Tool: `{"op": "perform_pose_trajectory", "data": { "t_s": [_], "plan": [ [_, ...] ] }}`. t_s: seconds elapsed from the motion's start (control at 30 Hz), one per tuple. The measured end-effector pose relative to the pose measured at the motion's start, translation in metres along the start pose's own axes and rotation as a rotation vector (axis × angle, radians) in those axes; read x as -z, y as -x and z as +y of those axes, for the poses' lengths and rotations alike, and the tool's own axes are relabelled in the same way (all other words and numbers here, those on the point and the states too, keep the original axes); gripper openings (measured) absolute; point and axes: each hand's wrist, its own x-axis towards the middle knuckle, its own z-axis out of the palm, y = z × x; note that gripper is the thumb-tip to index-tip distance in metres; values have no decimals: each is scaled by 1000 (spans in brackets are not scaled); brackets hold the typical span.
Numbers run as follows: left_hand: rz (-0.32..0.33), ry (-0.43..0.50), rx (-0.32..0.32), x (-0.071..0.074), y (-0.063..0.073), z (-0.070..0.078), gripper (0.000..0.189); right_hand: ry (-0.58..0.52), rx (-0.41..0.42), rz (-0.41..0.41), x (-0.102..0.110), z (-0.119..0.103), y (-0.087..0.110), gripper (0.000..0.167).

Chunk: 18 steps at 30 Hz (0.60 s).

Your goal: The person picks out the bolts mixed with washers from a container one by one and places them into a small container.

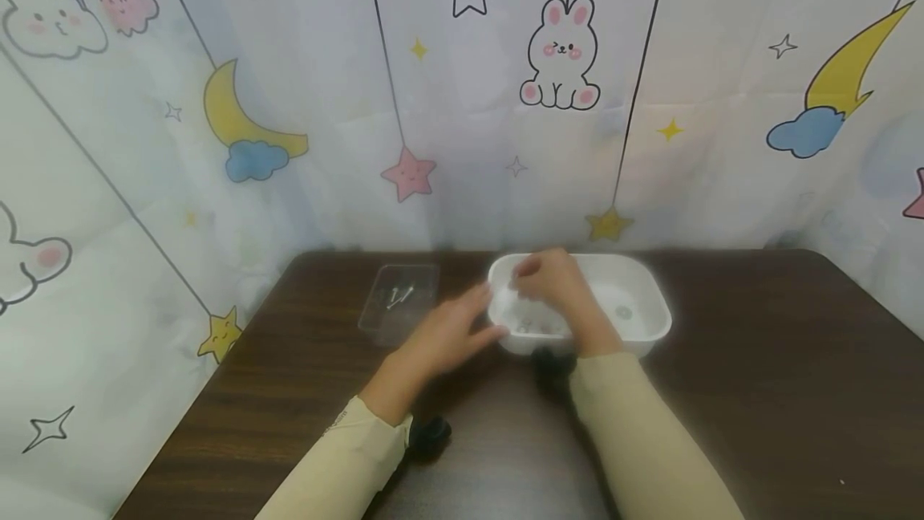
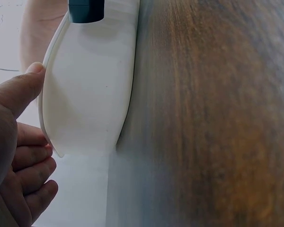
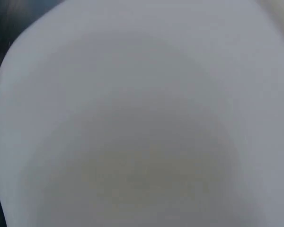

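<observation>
A white oblong basin (image 1: 653, 287) stands at the back of the table. My left hand (image 1: 451, 331) touches its left end, fingers extended along the side and thumb at the front rim; in the left wrist view the thumb (image 2: 26, 90) lies on the rim. Over the basin's left part, my right hand (image 1: 556, 283) is bent down with curled fingers, blurred; I cannot tell what is between them. Small shiny pieces (image 1: 527, 327) lie on the basin floor below it. The basin's pale inside (image 3: 142, 118) fills most of the right wrist view, without the hand.
Left of the basin lies a shallow clear tray (image 1: 371, 311) with a few metal screws (image 1: 399, 296) in it. A round, see-through spot (image 1: 624, 312) shows on the basin floor at right. Behind the dark wooden table (image 1: 765, 359) hangs a printed curtain (image 1: 469, 103).
</observation>
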Motion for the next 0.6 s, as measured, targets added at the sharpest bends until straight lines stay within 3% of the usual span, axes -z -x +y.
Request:
{"op": "perform_pose_trajectory", "data": {
  "t_s": [0.37,0.6],
  "plan": [
    [10,7,-3,0,1,0,68,-12,23,47,-2,-8,3,27],
    [57,20,-60,1,3,-3,66,-23,32,66,-5,-11,2,31]
  ]
}}
